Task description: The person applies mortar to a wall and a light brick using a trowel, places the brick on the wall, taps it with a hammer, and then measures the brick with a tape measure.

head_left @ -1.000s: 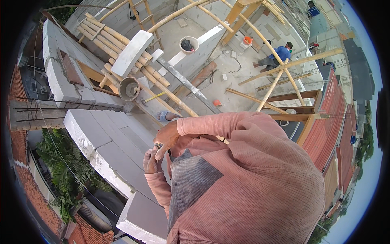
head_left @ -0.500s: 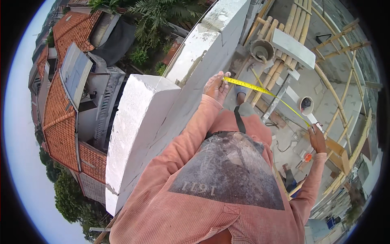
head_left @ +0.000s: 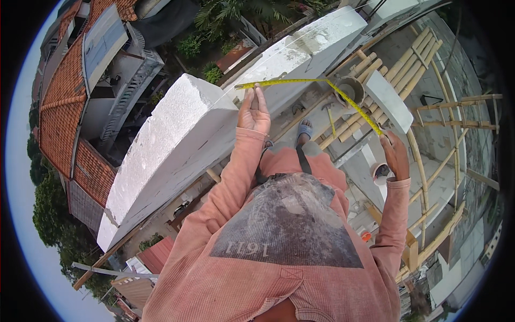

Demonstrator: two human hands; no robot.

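Note:
My left hand [head_left: 254, 114] is raised beside the white block wall, its fingertips pinching the yellow tape measure blade [head_left: 289, 81] near its free end. That end lies by the step where a raised white block [head_left: 185, 102] meets the lower wall top [head_left: 284, 56]. From there the blade runs right, kinks sharply and slopes down to my right hand [head_left: 395, 154]. My right hand is closed around the tape's other end; its palm hides the case. A thin string line stretches along the wall top.
Bamboo poles [head_left: 413, 61] form scaffolding on the right, with a pale slab [head_left: 389, 100] lying across them. Beside them are a mortar bucket [head_left: 358, 85], a hammer [head_left: 331, 119] and a white pail [head_left: 375, 176]. Beyond the wall, the ground drops toward tiled roofs [head_left: 59, 118].
My left hand has moved left with the blade's end, to the wall's step. My right hand has come up and closer, and the straight blade now has a kink. My view has turned.

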